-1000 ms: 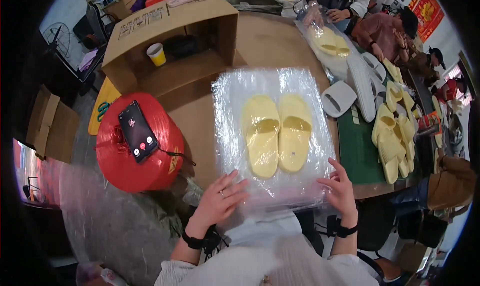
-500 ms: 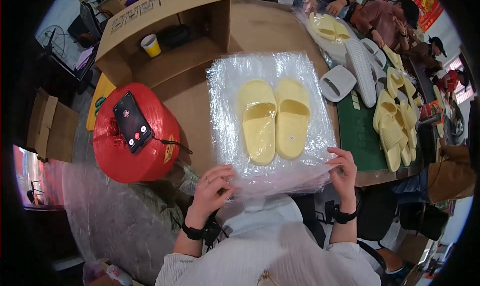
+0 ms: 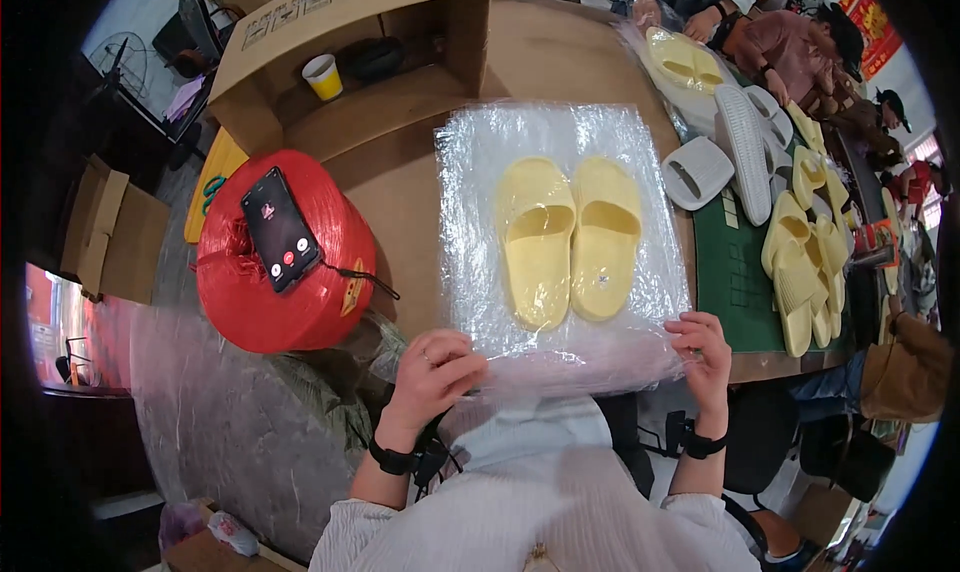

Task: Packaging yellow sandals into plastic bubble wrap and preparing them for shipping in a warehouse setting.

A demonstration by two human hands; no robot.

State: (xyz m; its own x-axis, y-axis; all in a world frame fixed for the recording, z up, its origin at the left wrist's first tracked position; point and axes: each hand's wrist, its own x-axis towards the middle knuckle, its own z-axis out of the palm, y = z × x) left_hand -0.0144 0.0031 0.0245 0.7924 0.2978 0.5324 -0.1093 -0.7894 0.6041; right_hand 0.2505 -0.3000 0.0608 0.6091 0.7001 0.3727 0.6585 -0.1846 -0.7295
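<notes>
From the head view, your left hand [image 3: 432, 370] and right hand [image 3: 704, 357] pinch the near edge of the clear plastic bag [image 3: 560, 222] — yellow slippers [image 3: 568, 240] inside, flat on the worktop [image 3: 400, 187] beside the red twine spool [image 3: 290, 257].

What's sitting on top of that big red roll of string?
A black phone with a lit screen lies on the red roll of plastic string, a thin cable trailing off. The roll's top beneath it is hidden.
</notes>
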